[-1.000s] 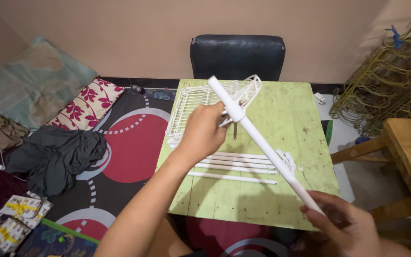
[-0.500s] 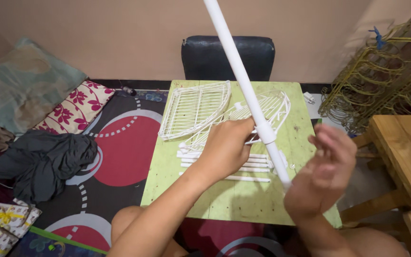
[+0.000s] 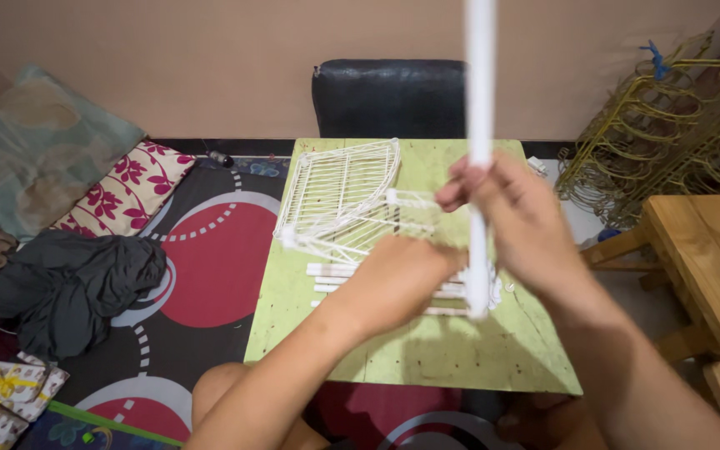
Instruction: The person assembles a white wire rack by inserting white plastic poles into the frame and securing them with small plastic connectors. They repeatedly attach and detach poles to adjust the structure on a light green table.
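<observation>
white tube [image 3: 480, 150] stands upright between the person's hands, its lower end just above the green board [image 3: 427, 367]. the left hand [image 3: 397, 279] is curled low beside it; whether its fingers clamp the tube cannot be told. the right hand [image 3: 518, 221] has its fingers closed around the tube. further off lie white rods [image 3: 335, 271], then a white wire shelf [image 3: 343, 196], then a black chair [image 3: 389, 96].
</observation>
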